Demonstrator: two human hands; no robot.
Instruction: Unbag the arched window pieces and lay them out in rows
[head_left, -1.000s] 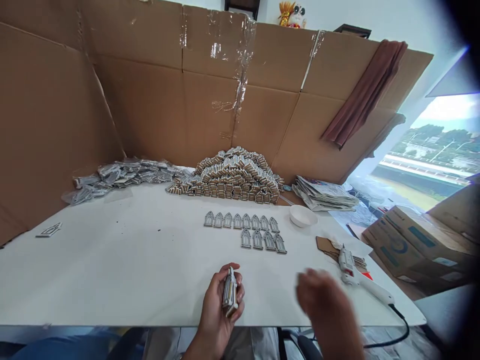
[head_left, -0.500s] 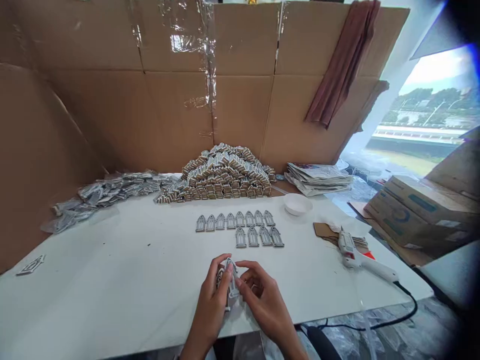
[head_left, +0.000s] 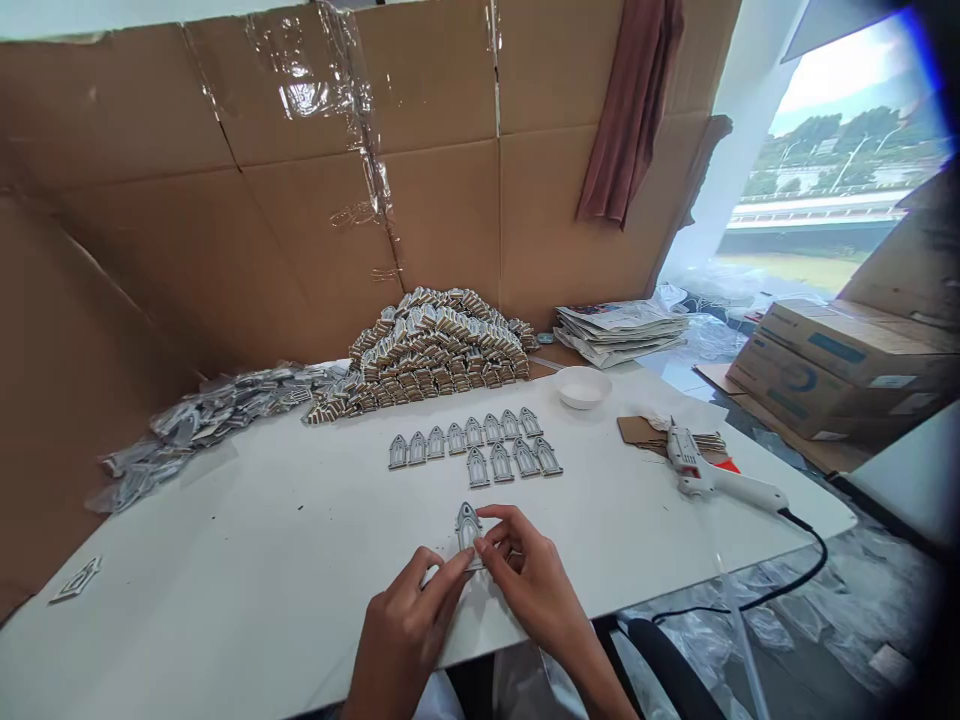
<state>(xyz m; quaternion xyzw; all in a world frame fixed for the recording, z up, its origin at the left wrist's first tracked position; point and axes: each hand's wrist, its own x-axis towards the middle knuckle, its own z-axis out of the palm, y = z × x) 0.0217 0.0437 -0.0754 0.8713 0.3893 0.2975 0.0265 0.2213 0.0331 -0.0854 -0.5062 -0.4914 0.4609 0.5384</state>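
Observation:
A small grey arched frame piece, shaped like a pointed window (head_left: 468,523), is held upright just above the near part of the white table (head_left: 315,590). My left hand (head_left: 412,615) is closed, its thumb and forefinger at the lower end of the piece. My right hand (head_left: 529,575) pinches the right side of the same piece, fingers curled. Just beyond my hands lie two rows of similar arched pieces (head_left: 474,433), several in each row. The lower edge of the held piece is partly covered by my fingers.
A big pile of stacked pieces (head_left: 442,345) stands at the back, with bagged pieces (head_left: 217,410) to its left. One loose piece (head_left: 76,580) lies far left. On the right are a white bowl (head_left: 583,387), a corded glue gun (head_left: 694,465), cardboard scraps (head_left: 641,432) and papers (head_left: 622,330).
The arched piece has turned to face me and shifted slightly forward. My left hand has moved from its upper part to its lower end. The view has tilted and swung right.

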